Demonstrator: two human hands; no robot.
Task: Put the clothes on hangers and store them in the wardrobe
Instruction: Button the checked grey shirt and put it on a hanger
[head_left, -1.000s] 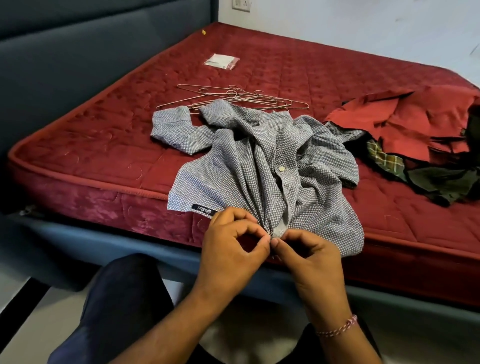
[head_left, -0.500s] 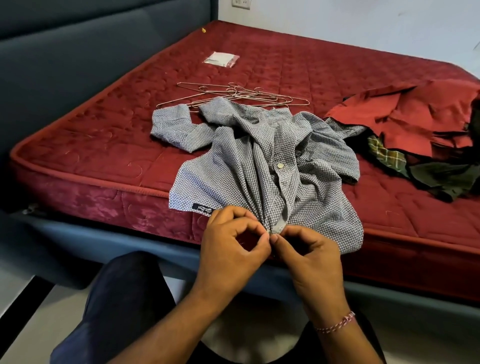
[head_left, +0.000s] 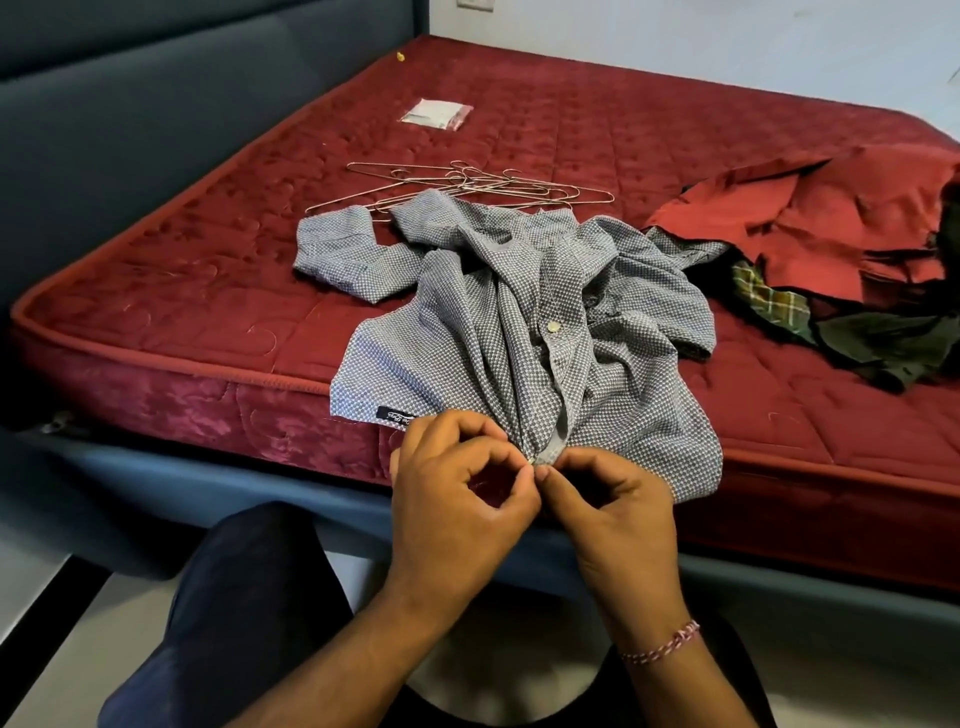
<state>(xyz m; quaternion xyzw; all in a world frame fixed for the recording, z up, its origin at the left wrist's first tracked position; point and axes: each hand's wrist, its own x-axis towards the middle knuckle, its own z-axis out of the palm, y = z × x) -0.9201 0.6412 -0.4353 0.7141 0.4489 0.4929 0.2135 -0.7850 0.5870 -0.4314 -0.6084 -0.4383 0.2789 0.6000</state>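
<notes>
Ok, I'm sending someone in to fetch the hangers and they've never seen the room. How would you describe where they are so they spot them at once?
On the red mattress, look just beyond the collar end of the crumpled grey checked shirt. The wire hangers lie there in a loose flat pile. They are the only thin metal things on the bed; the rest is cloth and a small clear plastic packet.

Count, head view. Hands: two, left hand (head_left: 457, 499) and right hand (head_left: 613, 509), lower centre of frame. Grey patterned shirt (head_left: 524, 312): one, centre. One white button (head_left: 554, 327) visible on it. Wire hangers (head_left: 467, 189): one overlapping pile, upper centre; exact number cannot be told, several hooks visible. Heap of red and dark clothes (head_left: 831, 244): one, right edge; garments not separable. Clear plastic packet (head_left: 436, 114): one, upper centre. Mattress (head_left: 182, 291): one. Thread bracelet (head_left: 662, 647): one, lower right.
</notes>
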